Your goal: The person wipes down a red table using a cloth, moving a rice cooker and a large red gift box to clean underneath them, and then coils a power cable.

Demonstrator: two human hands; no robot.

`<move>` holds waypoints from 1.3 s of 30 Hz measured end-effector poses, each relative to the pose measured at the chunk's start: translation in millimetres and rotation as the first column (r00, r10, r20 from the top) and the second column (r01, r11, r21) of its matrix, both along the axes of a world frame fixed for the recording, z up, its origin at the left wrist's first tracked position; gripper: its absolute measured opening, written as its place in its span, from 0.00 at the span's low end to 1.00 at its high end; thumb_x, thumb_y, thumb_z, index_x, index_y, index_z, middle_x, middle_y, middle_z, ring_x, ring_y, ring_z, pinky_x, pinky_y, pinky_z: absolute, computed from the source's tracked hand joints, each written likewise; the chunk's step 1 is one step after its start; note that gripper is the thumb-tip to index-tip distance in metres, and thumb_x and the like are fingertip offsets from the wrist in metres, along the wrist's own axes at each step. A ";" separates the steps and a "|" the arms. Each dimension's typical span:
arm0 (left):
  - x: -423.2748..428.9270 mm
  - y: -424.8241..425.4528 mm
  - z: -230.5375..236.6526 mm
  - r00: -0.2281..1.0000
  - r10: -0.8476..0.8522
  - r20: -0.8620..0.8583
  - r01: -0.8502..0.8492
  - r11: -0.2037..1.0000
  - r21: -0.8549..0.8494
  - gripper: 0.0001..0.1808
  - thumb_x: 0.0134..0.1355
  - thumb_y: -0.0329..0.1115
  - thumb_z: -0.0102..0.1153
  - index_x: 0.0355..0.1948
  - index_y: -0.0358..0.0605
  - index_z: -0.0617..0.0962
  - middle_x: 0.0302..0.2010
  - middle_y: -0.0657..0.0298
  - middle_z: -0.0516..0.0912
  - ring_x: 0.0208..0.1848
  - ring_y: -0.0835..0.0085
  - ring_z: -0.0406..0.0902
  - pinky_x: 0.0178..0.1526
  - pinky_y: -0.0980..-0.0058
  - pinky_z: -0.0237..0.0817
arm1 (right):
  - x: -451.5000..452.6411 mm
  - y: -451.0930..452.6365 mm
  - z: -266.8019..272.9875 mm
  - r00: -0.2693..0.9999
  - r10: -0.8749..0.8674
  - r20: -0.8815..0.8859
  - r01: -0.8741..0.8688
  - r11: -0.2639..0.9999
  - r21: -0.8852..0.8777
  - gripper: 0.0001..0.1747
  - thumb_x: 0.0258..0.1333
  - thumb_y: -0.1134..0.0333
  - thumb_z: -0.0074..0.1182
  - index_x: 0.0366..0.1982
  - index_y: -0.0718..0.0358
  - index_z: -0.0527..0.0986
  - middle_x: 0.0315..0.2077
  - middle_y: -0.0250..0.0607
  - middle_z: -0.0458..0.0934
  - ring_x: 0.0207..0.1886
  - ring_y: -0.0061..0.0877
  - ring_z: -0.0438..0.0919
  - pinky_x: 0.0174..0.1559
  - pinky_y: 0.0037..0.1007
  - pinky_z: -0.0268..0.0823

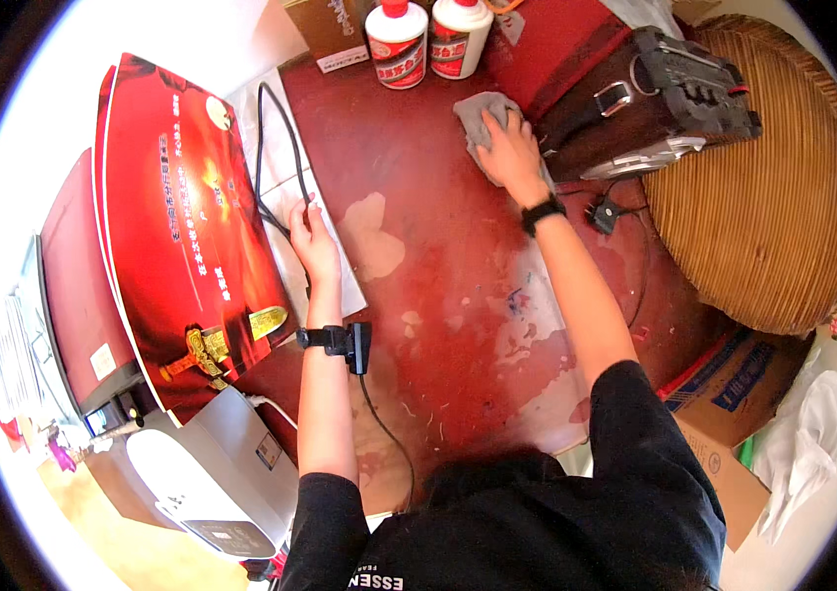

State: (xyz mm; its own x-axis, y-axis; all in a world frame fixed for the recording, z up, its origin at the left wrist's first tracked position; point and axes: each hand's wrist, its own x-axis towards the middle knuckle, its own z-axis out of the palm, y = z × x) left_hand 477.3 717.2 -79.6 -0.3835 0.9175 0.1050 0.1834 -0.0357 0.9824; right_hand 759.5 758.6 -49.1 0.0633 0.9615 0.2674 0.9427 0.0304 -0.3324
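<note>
A red tabletop with worn, pale patches lies before me. My right hand presses on a crumpled grey cloth near the back of the table, beside a dark speaker-like box with metal fittings. My left hand is at the table's left side, with its fingers around a black cable that loops up over a white tiled strip. Both wrists wear black bands.
Two white bottles with red caps stand at the back by a cardboard box. A large red printed board leans at left above a white appliance. On the right are a black plug adapter, a round wooden slab and a carton.
</note>
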 end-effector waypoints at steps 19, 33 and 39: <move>-6.2 -19.3 9.1 0.823 -0.070 -0.564 0.137 0.988 0.077 0.14 0.53 0.23 0.48 0.43 0.35 0.73 0.39 0.50 0.72 0.43 0.57 0.70 0.48 0.68 0.61 | -123.8 -297.6 15.7 0.706 0.506 -0.495 -0.707 0.551 -0.444 0.27 0.37 0.73 0.50 0.46 0.53 0.71 0.41 0.53 0.65 0.36 0.40 0.73 0.36 0.39 0.69; 9.0 -451.4 119.6 0.933 -0.314 0.177 0.358 0.755 -0.550 0.13 0.62 0.32 0.42 0.42 0.38 0.75 0.28 0.59 0.76 0.32 0.72 0.72 0.39 0.77 0.63 | -102.6 -188.7 -2.9 0.914 0.397 -0.091 -0.402 0.847 -0.349 0.33 0.41 0.60 0.53 0.55 0.48 0.63 0.47 0.55 0.62 0.41 0.50 0.71 0.42 0.43 0.67; 33.1 -548.4 98.8 0.920 0.005 0.392 0.302 0.629 -0.716 0.17 0.65 0.36 0.39 0.38 0.37 0.78 0.19 0.67 0.74 0.23 0.80 0.68 0.31 0.81 0.62 | -109.2 -203.8 -7.8 0.852 0.497 -0.162 -0.523 0.814 -0.252 0.26 0.43 0.58 0.52 0.48 0.54 0.70 0.47 0.56 0.66 0.41 0.50 0.72 0.42 0.41 0.66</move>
State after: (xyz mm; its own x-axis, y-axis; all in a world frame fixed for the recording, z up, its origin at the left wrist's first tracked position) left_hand 510.4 168.7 19.3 -0.1018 0.6572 -0.7468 -0.0882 0.7418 0.6648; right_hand 650.3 554.8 -56.9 -0.4472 0.8944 0.0022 0.7856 0.3940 -0.4771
